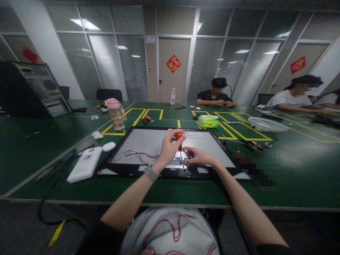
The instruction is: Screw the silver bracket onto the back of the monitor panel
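A flat panel with a black frame and grey back lies on the green table. My left hand is closed on the orange handle of a screwdriver, held upright with its shaft pointing down at a metal bracket near the panel's front edge. Just right of the shaft, my right hand has its fingers bent close to the bracket; whether they hold anything small is hidden. Thin red and dark wires run across the panel's left part.
Left of the panel are a white power bank, a white oval object and a pink-lidded bottle. Behind it lies a green tissue pack. A fan grille is at the right. Other people sit across the table.
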A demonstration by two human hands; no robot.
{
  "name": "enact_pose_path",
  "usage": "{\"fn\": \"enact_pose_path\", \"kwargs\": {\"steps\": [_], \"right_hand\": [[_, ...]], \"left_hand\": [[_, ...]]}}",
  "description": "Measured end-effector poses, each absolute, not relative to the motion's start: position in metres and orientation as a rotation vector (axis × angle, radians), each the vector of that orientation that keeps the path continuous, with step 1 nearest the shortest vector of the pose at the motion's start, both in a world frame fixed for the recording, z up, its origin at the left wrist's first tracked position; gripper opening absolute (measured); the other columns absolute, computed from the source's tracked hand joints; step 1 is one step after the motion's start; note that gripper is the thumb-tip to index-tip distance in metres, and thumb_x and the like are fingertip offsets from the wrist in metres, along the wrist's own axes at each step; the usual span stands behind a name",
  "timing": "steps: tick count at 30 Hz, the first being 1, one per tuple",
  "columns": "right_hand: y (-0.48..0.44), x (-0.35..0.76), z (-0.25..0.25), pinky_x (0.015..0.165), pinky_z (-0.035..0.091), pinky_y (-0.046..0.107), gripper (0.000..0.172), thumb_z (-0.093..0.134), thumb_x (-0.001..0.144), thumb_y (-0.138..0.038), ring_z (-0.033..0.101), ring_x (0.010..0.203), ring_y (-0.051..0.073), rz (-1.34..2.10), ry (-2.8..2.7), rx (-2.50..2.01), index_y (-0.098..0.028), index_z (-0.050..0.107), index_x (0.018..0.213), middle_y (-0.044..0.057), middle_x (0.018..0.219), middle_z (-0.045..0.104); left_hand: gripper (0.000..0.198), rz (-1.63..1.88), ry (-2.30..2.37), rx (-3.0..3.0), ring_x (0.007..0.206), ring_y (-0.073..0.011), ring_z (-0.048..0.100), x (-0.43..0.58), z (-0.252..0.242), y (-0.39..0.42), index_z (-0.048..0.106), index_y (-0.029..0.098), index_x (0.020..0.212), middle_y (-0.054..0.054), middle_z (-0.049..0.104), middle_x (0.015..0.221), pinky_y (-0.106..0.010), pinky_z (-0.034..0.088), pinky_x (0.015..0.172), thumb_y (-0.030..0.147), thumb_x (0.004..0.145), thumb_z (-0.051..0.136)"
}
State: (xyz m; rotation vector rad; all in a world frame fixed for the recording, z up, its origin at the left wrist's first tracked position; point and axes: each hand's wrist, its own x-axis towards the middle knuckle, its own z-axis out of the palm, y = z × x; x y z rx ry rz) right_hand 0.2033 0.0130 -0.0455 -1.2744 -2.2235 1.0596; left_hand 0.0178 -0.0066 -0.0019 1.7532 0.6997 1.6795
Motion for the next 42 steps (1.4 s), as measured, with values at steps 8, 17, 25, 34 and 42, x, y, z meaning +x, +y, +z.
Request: {"fn": "enact_pose_path", "kwargs": {"steps": [8, 17, 25, 34, 42], "right_hand": [[0.013, 0.203, -0.041, 0.064, 0.039, 0.026, 0.070, 0.076, 0.067, -0.032, 0.050, 0.070, 0.013, 1.076, -2.237, -1.284, -0.016, 0.050, 0.130, -0.003, 0.075, 0.055], [0.014, 0.204, -0.046, 0.065, 0.039, 0.027, 0.068, 0.075, 0.067, -0.032, 0.050, 0.070, 0.014, 1.089, -2.214, -1.276, -0.015, 0.051, 0.128, -0.003, 0.076, 0.054], [0.011, 0.203, -0.042, 0.066, 0.039, 0.027, 0.069, 0.074, 0.067, -0.031, 0.049, 0.069, 0.013, 1.087, -2.221, -1.278, -0.015, 0.050, 0.130, -0.003, 0.075, 0.054], [0.015, 0.204, -0.048, 0.065, 0.039, 0.027, 0.070, 0.074, 0.065, -0.032, 0.050, 0.070, 0.014, 1.106, -2.190, -1.273, -0.015, 0.051, 0.129, -0.003, 0.075, 0.054], [0.013, 0.204, -0.045, 0.066, 0.040, 0.028, 0.072, 0.074, 0.066, -0.032, 0.050, 0.071, 0.015, 1.106, -2.209, -1.264, -0.014, 0.049, 0.131, -0.003, 0.076, 0.054]], "left_hand": [[0.021, 1.637, 0.669, 1.720, 0.080, -0.0133, 0.057, 0.018, -0.004, -0.003, 0.065, 0.018, 0.103, -0.005, 0.061, 0.092, -0.024, 0.048, 0.072, 0.031, 0.091, 0.053], [0.018, 1.699, 0.704, 1.775, 0.087, -0.0144, 0.059, 0.015, 0.001, -0.007, 0.071, 0.019, 0.093, -0.006, 0.059, 0.097, -0.023, 0.049, 0.072, 0.031, 0.088, 0.060], [0.032, 1.611, 0.597, 1.673, 0.089, -0.0167, 0.064, 0.016, -0.006, 0.003, 0.065, 0.017, 0.116, -0.010, 0.068, 0.102, -0.030, 0.052, 0.082, 0.034, 0.095, 0.047], [0.023, 1.616, 0.604, 1.709, 0.089, -0.0153, 0.061, 0.016, -0.003, -0.001, 0.070, 0.018, 0.105, -0.008, 0.064, 0.101, -0.024, 0.052, 0.074, 0.028, 0.087, 0.061], [0.022, 1.673, 0.678, 1.721, 0.091, -0.0157, 0.061, 0.014, -0.003, 0.002, 0.072, 0.018, 0.101, -0.008, 0.062, 0.102, -0.025, 0.052, 0.075, 0.027, 0.089, 0.055]]}}
